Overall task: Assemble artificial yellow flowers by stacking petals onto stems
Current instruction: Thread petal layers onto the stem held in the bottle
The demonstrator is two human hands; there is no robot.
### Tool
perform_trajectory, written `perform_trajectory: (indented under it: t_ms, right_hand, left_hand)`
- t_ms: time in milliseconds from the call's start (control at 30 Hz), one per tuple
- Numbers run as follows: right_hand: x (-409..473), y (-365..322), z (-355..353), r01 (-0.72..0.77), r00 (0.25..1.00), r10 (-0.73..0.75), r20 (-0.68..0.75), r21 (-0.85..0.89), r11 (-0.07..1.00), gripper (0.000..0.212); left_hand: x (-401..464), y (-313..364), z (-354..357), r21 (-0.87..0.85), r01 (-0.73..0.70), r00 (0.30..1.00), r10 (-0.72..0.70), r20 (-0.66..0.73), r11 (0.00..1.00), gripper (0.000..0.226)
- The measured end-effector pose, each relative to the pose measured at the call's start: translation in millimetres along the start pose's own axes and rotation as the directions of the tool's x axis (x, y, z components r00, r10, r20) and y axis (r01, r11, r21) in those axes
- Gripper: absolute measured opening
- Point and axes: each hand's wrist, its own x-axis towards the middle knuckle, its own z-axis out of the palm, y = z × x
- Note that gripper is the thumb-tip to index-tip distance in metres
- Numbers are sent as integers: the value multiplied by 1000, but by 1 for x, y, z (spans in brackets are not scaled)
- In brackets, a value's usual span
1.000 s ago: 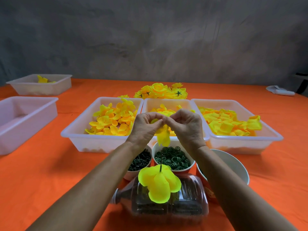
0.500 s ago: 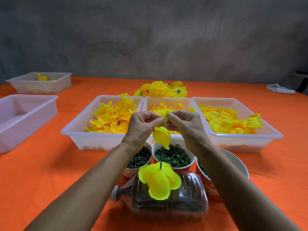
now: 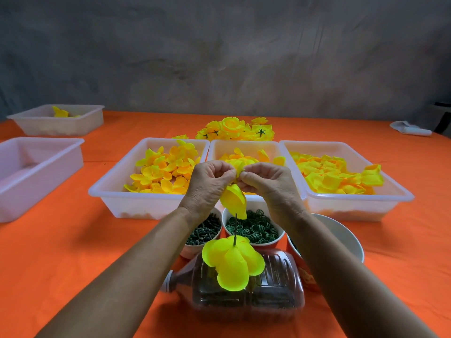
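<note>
Left hand (image 3: 209,185) and right hand (image 3: 266,185) raised together, fingers (image 3: 246,177) of both pinched on one yellow petal piece (image 3: 233,200) drooping just below them. Stem (image 3: 235,230) upright beneath, stacked petals (image 3: 231,263) on it, above a bottle (image 3: 275,286) on the orange surface (image 3: 61,252).

1. Both hands meet above the middle tray (image 3: 244,146); the left hand (image 3: 207,184) and right hand (image 3: 268,184) pinch a yellow petal piece (image 3: 233,200) between their fingertips.
2. Below them a green stem (image 3: 235,230) stands upright with yellow petals (image 3: 231,263) already on it, over a clear plastic bottle (image 3: 268,289) lying on its side.
3. Two cups of green parts (image 3: 253,229) sit just behind the bottle.
4. Three white trays of yellow petals line the orange table (image 3: 61,252).
</note>
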Motion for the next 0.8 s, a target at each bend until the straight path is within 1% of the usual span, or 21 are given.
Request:
perform_trajectory:
  t_ms: [167,300,533,633,733,800]
  right_hand:
    - [0,1,0,-5,999,6,-34,34,999,19]
    - [-1,2,-1,-42,998,48,-48,105,994,21]
    - [-2,0,-1,-116,988,135,-73,218,969,19]
    - [-4,0,-1,-113,988,130,-84,184,976,19]
    - [-5,-1,0,-86,992,96,-87,117,989,13]
    - [-5,-1,0,-90,991,101,-86,120,989,13]
  left_hand:
    - [-2,2,2,-47,23,1000,-24,-9,999,20]
    - [-2,1,3,-85,32,999,-33,-16,996,17]
    - [-3,0,3,-119,50,998,-54,-26,992,19]
    - [-4,1,2,-58,30,999,-31,-8,998,17]
    - [-6,1,1,-5,-13,999,13,44,1000,6]
    - [-5,0,-1,53,-46,998,43,51,998,10]
